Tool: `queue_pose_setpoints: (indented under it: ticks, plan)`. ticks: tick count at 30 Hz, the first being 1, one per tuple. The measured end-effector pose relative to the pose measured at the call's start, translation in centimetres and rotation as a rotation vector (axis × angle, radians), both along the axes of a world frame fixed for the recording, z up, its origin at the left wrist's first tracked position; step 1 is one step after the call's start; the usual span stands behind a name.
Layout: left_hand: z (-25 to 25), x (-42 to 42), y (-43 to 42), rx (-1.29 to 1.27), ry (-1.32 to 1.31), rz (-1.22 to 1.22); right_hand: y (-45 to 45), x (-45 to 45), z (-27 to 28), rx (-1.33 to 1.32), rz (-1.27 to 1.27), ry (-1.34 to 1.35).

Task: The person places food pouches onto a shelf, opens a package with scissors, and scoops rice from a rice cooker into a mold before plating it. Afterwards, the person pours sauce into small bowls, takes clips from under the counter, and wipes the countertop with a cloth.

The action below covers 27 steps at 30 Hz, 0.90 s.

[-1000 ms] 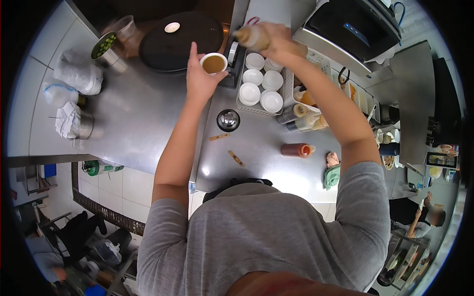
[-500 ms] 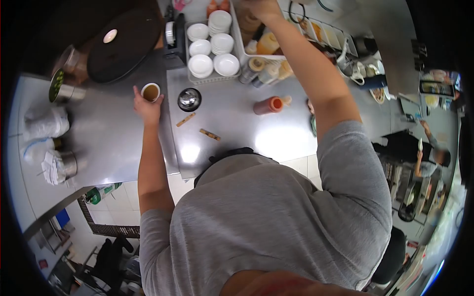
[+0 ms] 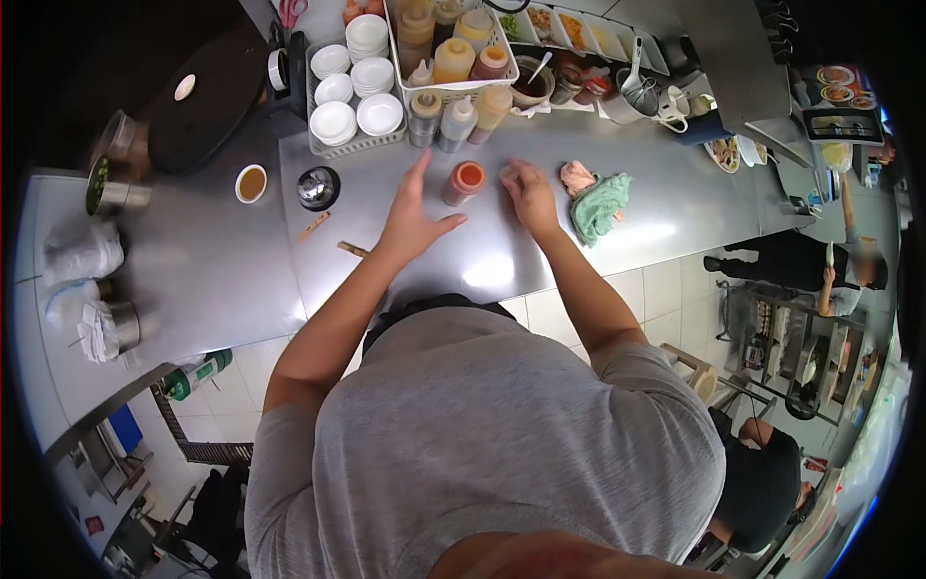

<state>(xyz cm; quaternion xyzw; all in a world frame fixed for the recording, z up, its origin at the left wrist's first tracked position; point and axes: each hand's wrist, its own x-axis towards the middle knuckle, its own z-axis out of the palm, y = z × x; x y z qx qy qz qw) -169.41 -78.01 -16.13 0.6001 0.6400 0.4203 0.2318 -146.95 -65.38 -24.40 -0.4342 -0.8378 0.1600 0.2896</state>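
A squeeze bottle of red sauce [image 3: 464,183] stands upright on the steel counter [image 3: 386,289] with its top off. To its left is my left hand [image 3: 415,217], fingers spread and thumb apart, reaching toward the bottle without clearly touching it. On the other side, my right hand [image 3: 532,201] is closed on a pale bottle cap [image 3: 509,175], partly hidden by the fingers. A white cup of brown sauce [image 3: 251,183] sits farther left on the counter. Between the cup and my left hand is a silver call bell [image 3: 318,188].
Stacked white dishes [image 3: 333,122] fill a basket at the back, beside a white crate of sauce bottles [image 3: 453,63]. Green and pink cloths [image 3: 600,207] lie to the right. A bowl with a spoon [image 3: 529,89] stands behind. Another person [image 3: 801,265] is at far right.
My left hand has let go of the sauce cup and moved right to the red bottle. My right hand has come down from the crate to the cap. The view has shifted.
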Motion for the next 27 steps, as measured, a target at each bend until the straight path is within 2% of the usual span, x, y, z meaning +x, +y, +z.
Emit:
queue_pose_setpoints:
  ticks: [2, 5, 8, 11, 14, 17, 18, 20, 21, 23, 24, 26, 27]
  plan:
    - [-1.5, 1.1, 1.5, -0.097, -0.109, -0.02, 0.5, 0.2, -0.4, -0.238, 0.0, 0.035]
    - [-3.7, 2.3, 1.8, -0.162, -0.199, 0.004, -0.8, -0.4, 4.4, -0.138, 0.076, 0.144]
    - [-3.7, 3.0, 1.7, -0.201, -0.184, 0.049, -2.8, -1.7, 11.9, -0.191, 0.243, 0.145]
    - [-4.0, 3.7, 1.4, -0.178, -0.233, 0.059, -1.6, -3.2, 13.6, -0.097, 0.57, 0.092]
    - [-3.7, 4.0, 1.3, -0.218, -0.262, 0.061, 0.7, -5.1, 14.0, -0.06, 0.866, -0.16]
    - [-2.5, 4.5, 1.1, -0.245, -0.237, 0.102, 2.2, -6.5, 14.6, -0.023, 0.987, -0.355]
    - [-2.3, 4.8, 1.0, -0.245, -0.225, 0.119, 1.8, -7.0, 15.7, -0.042, 0.905, -0.506]
    - [-5.6, 4.7, 1.4, -0.155, -0.442, 0.016, 0.5, -7.8, 18.3, -0.077, 0.722, -0.8]
    - [-5.3, 4.8, 1.4, -0.107, -0.546, -0.038, 0.4, -7.4, 18.5, -0.117, 0.686, -0.75]
    - [-4.5, 4.9, 1.1, -0.086, -0.302, 0.03, 0.8, -6.7, 19.0, -0.188, 0.617, -0.645]
    - [-3.5, 5.1, 1.0, -0.074, -0.186, 0.072, 1.0, -6.2, 18.8, -0.203, 0.662, -0.59]
    - [-3.1, 5.8, 1.0, -0.125, -0.39, 0.077, 1.0, -4.6, 17.7, -0.251, 0.744, -0.483]
    - [-3.0, 5.9, 1.0, -0.149, -0.49, 0.075, 1.4, -4.3, 18.3, -0.247, 0.74, -0.622]
